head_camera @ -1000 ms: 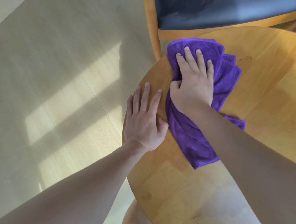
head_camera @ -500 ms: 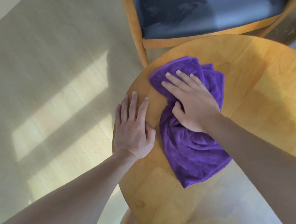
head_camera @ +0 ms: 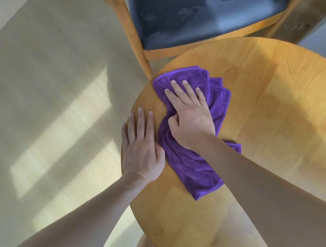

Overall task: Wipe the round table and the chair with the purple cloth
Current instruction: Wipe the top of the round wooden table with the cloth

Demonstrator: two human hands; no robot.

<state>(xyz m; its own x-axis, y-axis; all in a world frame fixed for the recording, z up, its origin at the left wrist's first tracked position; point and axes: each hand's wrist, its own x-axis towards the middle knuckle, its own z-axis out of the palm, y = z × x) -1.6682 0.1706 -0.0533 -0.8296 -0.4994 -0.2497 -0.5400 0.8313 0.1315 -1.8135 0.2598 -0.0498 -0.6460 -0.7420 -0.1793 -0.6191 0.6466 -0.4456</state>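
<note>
Cloth (head_camera: 192, 166), purple, bunched, lies on round wooden surface (head_camera: 276, 134) near its 9 o'clock rim. Right hand (head_camera: 190, 116) presses on cloth, fingers straight and spread, thumb tucked into fold. Left hand (head_camera: 142, 147) flat on bare wood at rim, just beside cloth, fingers straight and together. Chair (head_camera: 188, 20) at 12 o'clock, dark seat smeared, looks unwiped. Risks: cloth edge sweeping off rim near 10 o'clock; bunched folds skipping patches; hard lean on rim could tip surface.
</note>
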